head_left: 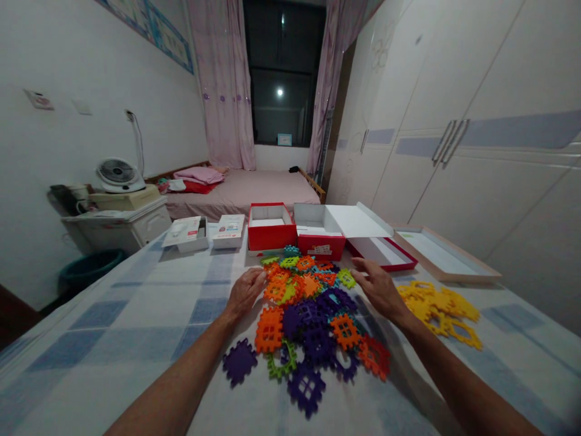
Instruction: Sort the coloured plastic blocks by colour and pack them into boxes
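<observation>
We have both hands at the heap of interlocking plastic tiles point(318, 342), spread over the checked cloth point(158, 339) in front of us. Our left hand point(247, 292) rests at the heap's left edge against orange tiles, fingers close together; we cannot tell whether that grip has hold of one. Our right hand point(374, 287) is on the other side, thumb and fingers apart, just beside a lime-green tile point(347, 278), with nothing visibly held.

As for progress, we judge it partial: the yellow tiles point(436, 306) lie in their own pile beyond our right hand, while orange, purple, green and blue ones remain mixed. One purple tile point(240, 362) lies apart at the near left. Behind the heap stand two red boxes point(271, 237), and we can make out no tiles inside them.
</observation>
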{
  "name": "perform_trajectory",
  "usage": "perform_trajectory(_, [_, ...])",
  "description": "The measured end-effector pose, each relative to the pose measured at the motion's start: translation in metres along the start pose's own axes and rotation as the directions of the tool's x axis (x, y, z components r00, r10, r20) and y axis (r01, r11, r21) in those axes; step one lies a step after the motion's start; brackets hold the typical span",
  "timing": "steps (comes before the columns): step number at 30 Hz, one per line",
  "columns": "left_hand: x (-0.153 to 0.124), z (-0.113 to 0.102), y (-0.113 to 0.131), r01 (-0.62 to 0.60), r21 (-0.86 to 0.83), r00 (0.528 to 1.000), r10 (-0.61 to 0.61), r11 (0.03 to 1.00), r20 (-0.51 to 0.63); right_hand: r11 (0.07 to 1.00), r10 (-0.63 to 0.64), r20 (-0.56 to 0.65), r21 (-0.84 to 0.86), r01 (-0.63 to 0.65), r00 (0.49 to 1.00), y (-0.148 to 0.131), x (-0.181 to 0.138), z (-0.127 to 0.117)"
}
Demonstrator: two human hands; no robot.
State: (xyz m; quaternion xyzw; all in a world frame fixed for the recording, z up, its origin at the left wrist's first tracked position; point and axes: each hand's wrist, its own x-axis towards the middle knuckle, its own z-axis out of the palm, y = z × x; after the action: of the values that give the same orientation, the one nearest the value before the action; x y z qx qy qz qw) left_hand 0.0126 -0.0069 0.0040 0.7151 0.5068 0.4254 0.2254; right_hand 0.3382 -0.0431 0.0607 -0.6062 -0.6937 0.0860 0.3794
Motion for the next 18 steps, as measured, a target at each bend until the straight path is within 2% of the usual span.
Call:
perform_trajectory(2, [-0.001, -0.001, 0.001, 0.017, -0.002, 1.0, -0.017, 1.0, 0.011, 0.999, -0.015, 0.103, -0.033, 0.019, 0.995, -0.027, 0.016, 0.019])
perform_trajectory(5, [-0.002, -0.001, 0.003, 0.022, -0.006, 1.0, -0.022, 1.0, 0.011, 0.993, 0.063, 0.197, -0.115, -0.041, 0.978, -0.055, 0.036, 0.052])
perform_trajectory(8, [-0.002, 0.0, 0.003, -0.002, -0.004, 1.0, 0.002, 1.0, 0.007, 0.983, 0.144, 0.181, -0.14, -0.12, 0.973, -0.063, 0.047, 0.08])
perform_trajectory(10, [-0.003, 0.001, 0.002, -0.029, -0.008, 1.0, 0.029, 1.0, 0.004, 0.981, 0.165, 0.16, -0.128, -0.145, 0.973, -0.06, 0.051, 0.089])
perform_trajectory(13, [-0.002, 0.004, -0.001, -0.072, -0.011, 0.997, 0.072, 0.997, -0.004, 0.983, 0.173, 0.144, -0.083, -0.162, 0.974, -0.051, 0.055, 0.083])
perform_trajectory(18, [-0.001, 0.009, -0.007, -0.096, -0.035, 0.995, 0.096, 0.995, -0.002, 0.987, 0.158, 0.181, -0.008, -0.159, 0.971, -0.049, 0.045, 0.051])
